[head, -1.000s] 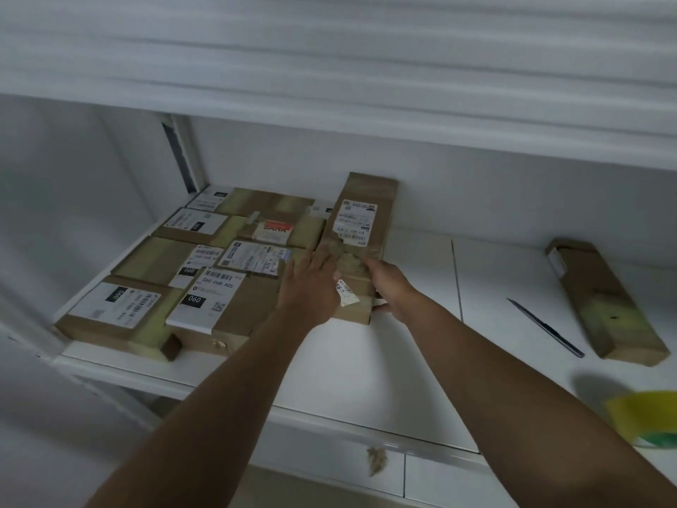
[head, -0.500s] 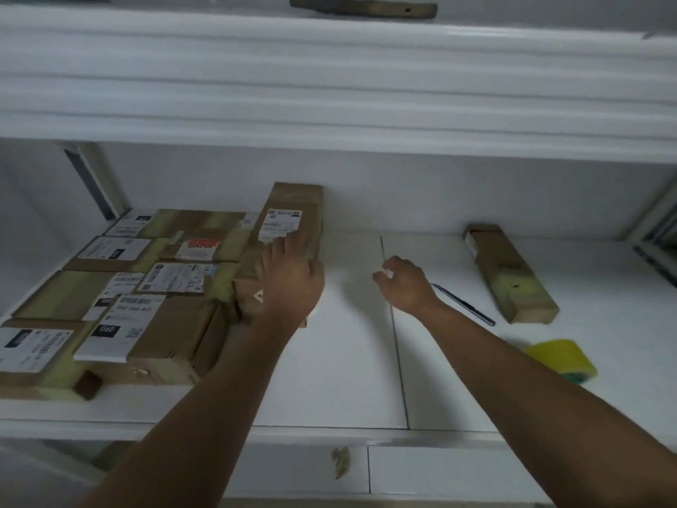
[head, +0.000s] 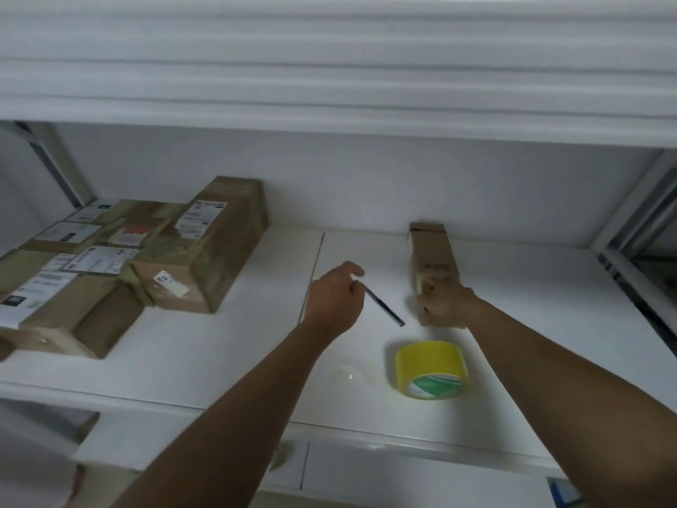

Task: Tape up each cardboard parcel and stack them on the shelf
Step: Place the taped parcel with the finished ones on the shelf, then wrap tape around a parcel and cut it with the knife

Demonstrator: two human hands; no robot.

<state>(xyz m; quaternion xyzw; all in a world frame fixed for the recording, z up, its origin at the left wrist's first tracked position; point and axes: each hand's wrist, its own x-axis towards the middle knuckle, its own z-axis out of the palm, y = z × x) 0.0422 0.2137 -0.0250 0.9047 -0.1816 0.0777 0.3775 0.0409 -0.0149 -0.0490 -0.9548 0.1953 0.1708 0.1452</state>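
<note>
The right hand (head: 445,306) grips the near end of the untaped parcel (head: 434,265) on the shelf (head: 219,346), the left hand (head: 335,300) pinches a blade (head: 384,307) — dragging risks a cut — or knocks the tape roll (head: 430,368)

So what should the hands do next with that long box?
Probably pull the long parcel nearer, toward the tape roll. The right hand already grips its near end, the left hand is at the blade, and its near end shows no tape.

dim, cool light | soft shadows | wide-angle edge bending | parcel labels blurred, perhaps motion
</note>
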